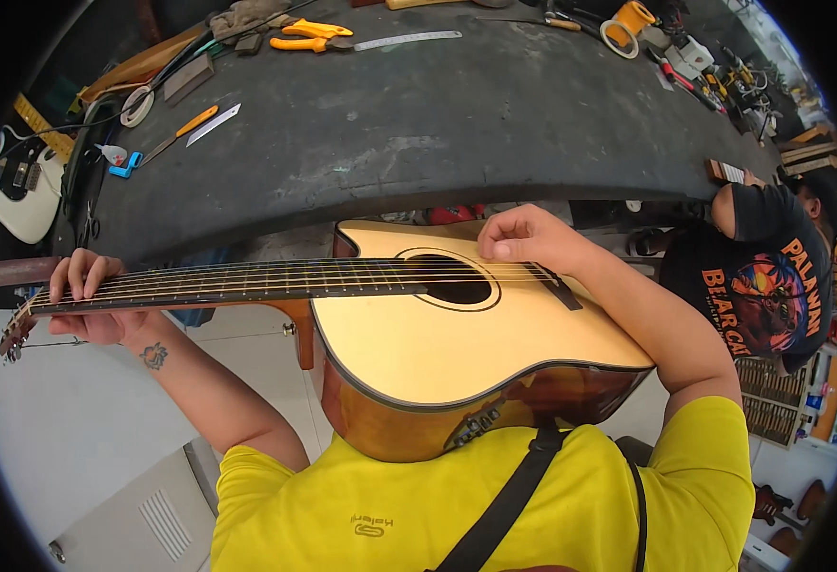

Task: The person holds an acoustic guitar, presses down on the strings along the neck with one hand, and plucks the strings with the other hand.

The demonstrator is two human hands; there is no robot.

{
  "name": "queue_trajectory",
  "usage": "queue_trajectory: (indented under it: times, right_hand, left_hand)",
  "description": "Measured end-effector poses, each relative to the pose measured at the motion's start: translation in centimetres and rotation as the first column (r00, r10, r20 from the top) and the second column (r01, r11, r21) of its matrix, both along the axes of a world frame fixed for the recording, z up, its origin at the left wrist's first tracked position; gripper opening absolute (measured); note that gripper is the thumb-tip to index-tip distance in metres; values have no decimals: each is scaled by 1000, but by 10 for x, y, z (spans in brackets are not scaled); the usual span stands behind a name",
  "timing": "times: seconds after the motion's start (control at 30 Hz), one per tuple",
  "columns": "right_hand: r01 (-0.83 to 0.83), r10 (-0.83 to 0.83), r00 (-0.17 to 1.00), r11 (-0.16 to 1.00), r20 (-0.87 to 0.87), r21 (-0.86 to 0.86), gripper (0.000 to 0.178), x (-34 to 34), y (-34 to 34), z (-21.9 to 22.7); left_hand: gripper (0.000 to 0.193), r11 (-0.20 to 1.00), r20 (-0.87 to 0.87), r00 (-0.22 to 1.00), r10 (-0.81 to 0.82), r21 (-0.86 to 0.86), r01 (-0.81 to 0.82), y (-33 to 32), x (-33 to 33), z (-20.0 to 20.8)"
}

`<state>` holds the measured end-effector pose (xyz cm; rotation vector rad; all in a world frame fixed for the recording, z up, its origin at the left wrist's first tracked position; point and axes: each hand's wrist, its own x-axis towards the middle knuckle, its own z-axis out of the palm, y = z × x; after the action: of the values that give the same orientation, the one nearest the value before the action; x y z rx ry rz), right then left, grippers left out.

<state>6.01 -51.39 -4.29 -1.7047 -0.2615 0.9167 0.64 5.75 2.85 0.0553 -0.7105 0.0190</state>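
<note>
An acoustic guitar (390,353) with a pale wooden top and reddish-brown sides lies across my lap, its neck (247,283) pointing left. Close to the headstock (16,329), my left hand (87,275) wraps round the neck, fingertips curled onto the strings and thumb below. My right hand (535,236) is over the strings between the soundhole (452,281) and the bridge (560,289). Its fingers are curled in with the thumb near the index finger; whether anything is pinched there is hidden. The right forearm rests over the guitar's edge.
Beyond the guitar stands a dark workbench (409,143) with yellow-handled pliers (309,36), a steel ruler (409,40), an orange-handled knife (182,129) and tape rolls. A white electric guitar (23,195) is at left. At right, another person in a black shirt (743,267) is close by.
</note>
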Motion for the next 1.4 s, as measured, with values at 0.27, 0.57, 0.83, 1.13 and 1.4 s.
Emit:
queue_trajectory:
  times: [0.27,0.57,0.83,1.13,1.4]
  right_hand:
    - [-89,87,995,994,42,56,27,2,6,9]
    - [-128,126,991,989,38,72,37,6,5,16]
    - [-97,97,995,987,9,128,31,8,2,5]
    - [-96,96,995,991,11,92,29,5,3,12]
    - [-181,72,858,969,509,169,23,-2,4,17]
  left_hand:
    - [37,799,34,811,585,147,-583,-5,10,-4]
    - [38,809,-145,797,587,133,-572,18,3,22]
    - [35,806,-207,781,590,96,-584,35,4,27]
    - [60,791,-153,785,601,256,-556,53,-5,32]
    - [51,867,-200,849,490,217,-449,65,2,31]
